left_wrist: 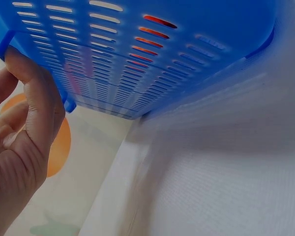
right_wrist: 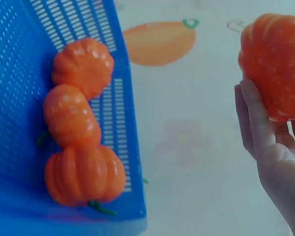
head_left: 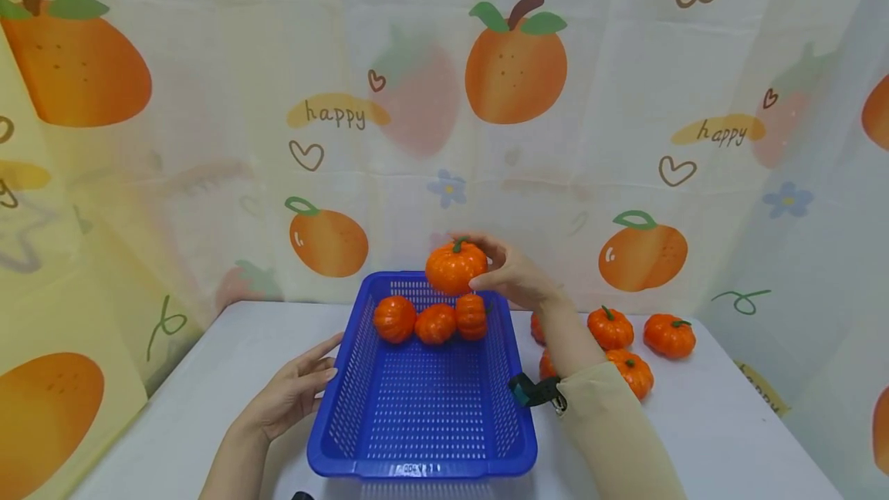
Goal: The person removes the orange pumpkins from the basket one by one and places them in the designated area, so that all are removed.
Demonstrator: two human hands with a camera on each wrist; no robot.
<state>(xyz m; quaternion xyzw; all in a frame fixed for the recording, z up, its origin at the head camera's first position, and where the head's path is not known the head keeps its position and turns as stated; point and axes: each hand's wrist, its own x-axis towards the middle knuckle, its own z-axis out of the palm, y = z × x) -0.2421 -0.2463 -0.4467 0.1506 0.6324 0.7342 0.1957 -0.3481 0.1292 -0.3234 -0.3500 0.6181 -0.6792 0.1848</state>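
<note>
My right hand grips a small orange pumpkin with a green stem, raised over the far end of a blue plastic basket. In the right wrist view the fingers press against the side of that pumpkin. Inside the basket, three more pumpkins stand in a row along its far wall: a left one, a middle one and a right one. My left hand is at the basket's left side, its loosely bent fingers touching the rim, as the left wrist view shows.
Several more pumpkins lie on the white table right of the basket, partly behind my right forearm. A printed cloth hangs behind the table. A dark strap circles my right wrist.
</note>
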